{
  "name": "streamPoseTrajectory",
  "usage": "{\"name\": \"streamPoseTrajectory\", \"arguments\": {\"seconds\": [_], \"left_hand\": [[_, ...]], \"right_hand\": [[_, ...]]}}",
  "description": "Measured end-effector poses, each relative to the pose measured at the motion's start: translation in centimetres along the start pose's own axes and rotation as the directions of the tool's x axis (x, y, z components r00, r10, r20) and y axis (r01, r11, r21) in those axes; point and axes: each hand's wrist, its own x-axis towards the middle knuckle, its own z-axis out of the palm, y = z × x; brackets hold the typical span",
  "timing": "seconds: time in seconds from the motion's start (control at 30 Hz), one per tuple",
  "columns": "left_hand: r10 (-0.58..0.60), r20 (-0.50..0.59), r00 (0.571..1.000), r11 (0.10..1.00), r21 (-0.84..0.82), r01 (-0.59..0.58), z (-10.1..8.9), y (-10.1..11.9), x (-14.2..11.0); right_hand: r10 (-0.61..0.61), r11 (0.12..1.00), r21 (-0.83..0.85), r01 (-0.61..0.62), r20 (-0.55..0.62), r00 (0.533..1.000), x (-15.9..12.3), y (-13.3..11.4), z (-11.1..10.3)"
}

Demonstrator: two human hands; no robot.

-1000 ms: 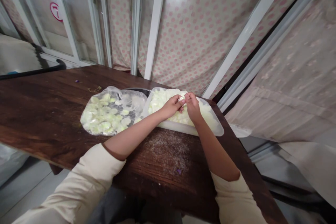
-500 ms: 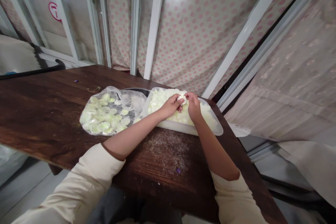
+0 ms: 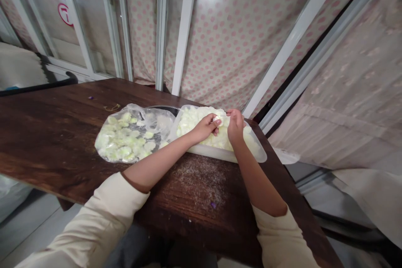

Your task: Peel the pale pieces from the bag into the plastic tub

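My left hand point(image 3: 205, 128) pinches a small white, petal-like piece point(image 3: 217, 121) between thumb and fingers, above a white plastic tub point(image 3: 216, 153). Just to the right, my right hand point(image 3: 235, 126) hovers over the same tub, its fingers loosely bent and apart, with nothing visible in them. The tub is heaped with pale white-green pieces point(image 3: 193, 119) of the same look, and white granules top the far side. Left of the tub lies a clear plastic bag point(image 3: 105, 142) with round, pale green flat pieces inside.
The dark wooden table point(image 3: 56, 130) carries white granules point(image 3: 204, 180) scattered near its front, plus a small purple scrap point(image 3: 213, 205). A dark round rim point(image 3: 166, 109) shows behind the bag. Glass panels with a dotted curtain point(image 3: 216, 50) rise behind the table.
My right hand has moved a little to the right, away from the white piece. My left hand stays in place, keeping its pinch on the piece.
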Motion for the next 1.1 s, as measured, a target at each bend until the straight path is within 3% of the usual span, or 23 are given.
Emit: {"name": "streamPoseTrajectory", "arguments": {"seconds": [0.1, 0.2, 0.43, 0.53, 0.67, 0.77, 1.0, 1.1], "left_hand": [[0.003, -0.010, 1.000, 1.000, -0.001, -0.003, 0.04, 0.12, 0.00], [-0.002, 0.007, 1.000, 1.000, 0.007, 0.002, 0.15, 0.29, -0.05], [0.001, 0.024, 1.000, 1.000, 0.017, -0.002, 0.13, 0.23, -0.11], [0.008, 0.008, 1.000, 1.000, 0.005, -0.008, 0.06, 0.15, -0.07], [0.014, 0.002, 1.000, 1.000, -0.014, -0.014, 0.05, 0.05, 0.05], [0.019, 0.017, 1.000, 1.000, -0.008, -0.019, 0.06, -0.02, 0.11], [0.000, 0.013, 1.000, 0.999, 0.039, -0.001, 0.10, 0.21, -0.11], [0.002, 0.008, 1.000, 1.000, 0.027, -0.002, 0.06, 0.21, -0.11]], "right_hand": [[-0.116, 0.992, 0.076, 0.105, 0.155, 0.981, -0.06, -0.33, -0.06], [-0.143, 0.982, 0.157, 0.104, 0.257, 0.956, -0.04, -0.72, -0.05], [0.022, 1.000, 0.017, -0.023, 0.091, 0.996, -0.02, -0.41, -0.04], [-0.006, 1.000, -0.017, 0.006, 0.030, 1.000, -0.09, -0.26, -0.19], [-0.156, 0.987, 0.051, 0.149, 0.195, 0.968, -0.13, -0.57, -0.26], [-0.187, 0.980, 0.119, 0.162, 0.245, 0.951, -0.08, -0.84, -0.15], [0.003, 1.000, -0.018, -0.002, 0.070, 0.998, -0.10, -0.30, 0.04], [0.058, 0.998, 0.021, -0.058, 0.004, 0.998, -0.08, -0.08, -0.12]]}}
